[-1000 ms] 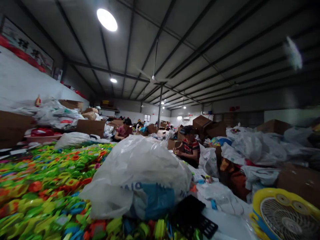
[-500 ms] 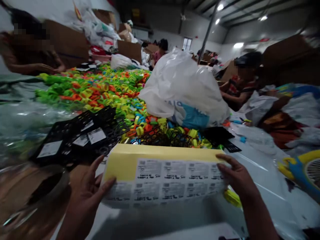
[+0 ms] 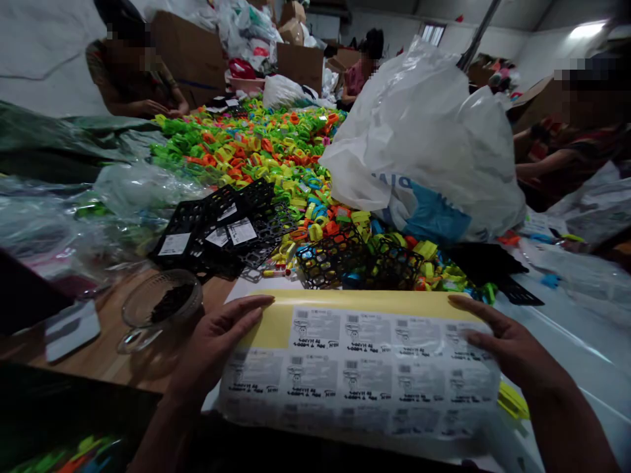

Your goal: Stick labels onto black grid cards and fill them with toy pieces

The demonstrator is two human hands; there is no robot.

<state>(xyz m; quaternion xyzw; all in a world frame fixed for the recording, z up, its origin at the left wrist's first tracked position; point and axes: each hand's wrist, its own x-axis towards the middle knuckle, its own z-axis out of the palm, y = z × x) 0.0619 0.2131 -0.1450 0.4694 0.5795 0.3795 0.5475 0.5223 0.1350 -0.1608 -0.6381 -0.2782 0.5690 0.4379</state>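
Note:
Between both hands stretches a sheet of printed stickers (image 3: pixel 369 381), with a bare yellow backing strip along its far edge and at its left corner. My left hand (image 3: pixel 211 348) grips the left end, thumb and forefinger on the yellow part. At the right end, my right hand (image 3: pixel 513 355) pinches the sheet, thumb on top. Small grey labels in rows cover most of the sheet, and its near edge bends downward. Partly hidden beside my right hand is a yellow-green plastic piece (image 3: pixel 513 401).
Beyond the sheet lie black mesh plastic pieces (image 3: pixel 217 223) with white labels and a heap of colourful plastic parts (image 3: pixel 256 148). A large white plastic bag (image 3: pixel 419 138) stands right of it. A clear cup (image 3: pixel 162 302) with dark bits sits left. Several people work around.
The view has swung right and tilted down, so the heap and bag appear farther left-to-right shifted. The sheet lies flatter, showing more label rows; both hands still hold it.

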